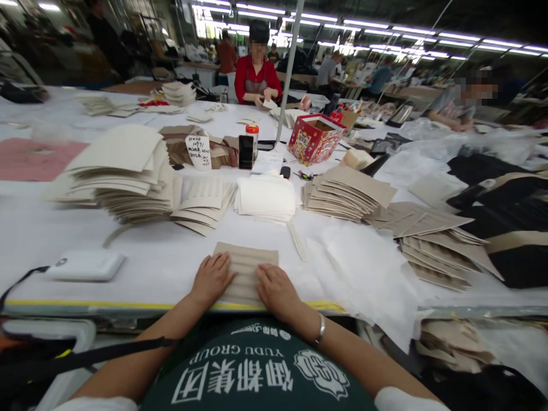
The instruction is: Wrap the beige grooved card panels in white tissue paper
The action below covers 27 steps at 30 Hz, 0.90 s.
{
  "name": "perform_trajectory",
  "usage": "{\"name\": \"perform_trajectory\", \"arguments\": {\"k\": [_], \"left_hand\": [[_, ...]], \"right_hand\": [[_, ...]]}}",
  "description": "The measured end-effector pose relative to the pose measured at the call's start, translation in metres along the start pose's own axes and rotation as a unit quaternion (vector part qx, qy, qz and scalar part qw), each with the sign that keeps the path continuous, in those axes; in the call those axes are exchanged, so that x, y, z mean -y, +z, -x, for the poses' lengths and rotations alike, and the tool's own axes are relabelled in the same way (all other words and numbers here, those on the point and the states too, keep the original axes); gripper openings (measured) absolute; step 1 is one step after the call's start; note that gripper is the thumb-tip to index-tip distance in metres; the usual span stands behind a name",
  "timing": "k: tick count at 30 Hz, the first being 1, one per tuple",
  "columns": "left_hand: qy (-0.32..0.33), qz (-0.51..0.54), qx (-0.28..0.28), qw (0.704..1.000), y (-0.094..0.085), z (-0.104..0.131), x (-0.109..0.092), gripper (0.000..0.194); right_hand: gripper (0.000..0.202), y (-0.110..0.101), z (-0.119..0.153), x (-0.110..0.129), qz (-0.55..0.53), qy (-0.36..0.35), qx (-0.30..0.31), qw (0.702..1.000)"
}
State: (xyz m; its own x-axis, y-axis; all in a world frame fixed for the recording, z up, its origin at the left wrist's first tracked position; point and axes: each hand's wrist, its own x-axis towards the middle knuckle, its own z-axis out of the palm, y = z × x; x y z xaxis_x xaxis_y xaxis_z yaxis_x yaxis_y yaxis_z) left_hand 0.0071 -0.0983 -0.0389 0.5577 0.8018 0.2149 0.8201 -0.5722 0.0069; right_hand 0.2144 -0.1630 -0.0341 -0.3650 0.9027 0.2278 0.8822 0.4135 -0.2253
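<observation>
A beige panel [246,274], with faint raised bands across it, lies on the table right in front of me. On its left edge rests my left hand [212,278], open, fingers laid flat. My right hand [276,290] presses on the right edge, also open, with its fingers slightly bent and thumb beneath them. Just beyond the panel is a stack of white sheets [265,198]. A thin pale strip [297,241] lies to the right of it. Beige banded pieces [203,202] are fanned out behind my left hand.
Tall stacks of cream panels [124,165] stand left, and tan panels [346,191] stand right. A white power bank [85,266] sits near the front edge. Thin white sheeting [363,268] hangs over the edge. Beyond are a red box [315,138], a pole [291,68] and a co-worker [258,77].
</observation>
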Motion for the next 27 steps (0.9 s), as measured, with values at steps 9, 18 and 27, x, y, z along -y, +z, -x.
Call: {"name": "perform_trajectory", "arguments": {"k": [9, 18, 27], "left_hand": [[0.119, 0.029, 0.013, 0.992, -0.013, 0.076, 0.003, 0.040], [0.046, 0.051, -0.034, 0.997, 0.013, -0.002, 0.006, 0.055], [-0.045, -0.024, 0.096, 0.994, 0.008, -0.023, -0.005, 0.069]], "right_hand": [[0.052, 0.028, -0.022, 0.016, -0.035, 0.001, 0.005, 0.999], [0.044, 0.035, -0.064, 0.009, -0.033, 0.041, 0.011, 0.999], [0.041, 0.016, -0.047, -0.034, 0.033, 0.070, -0.016, 0.997]]}}
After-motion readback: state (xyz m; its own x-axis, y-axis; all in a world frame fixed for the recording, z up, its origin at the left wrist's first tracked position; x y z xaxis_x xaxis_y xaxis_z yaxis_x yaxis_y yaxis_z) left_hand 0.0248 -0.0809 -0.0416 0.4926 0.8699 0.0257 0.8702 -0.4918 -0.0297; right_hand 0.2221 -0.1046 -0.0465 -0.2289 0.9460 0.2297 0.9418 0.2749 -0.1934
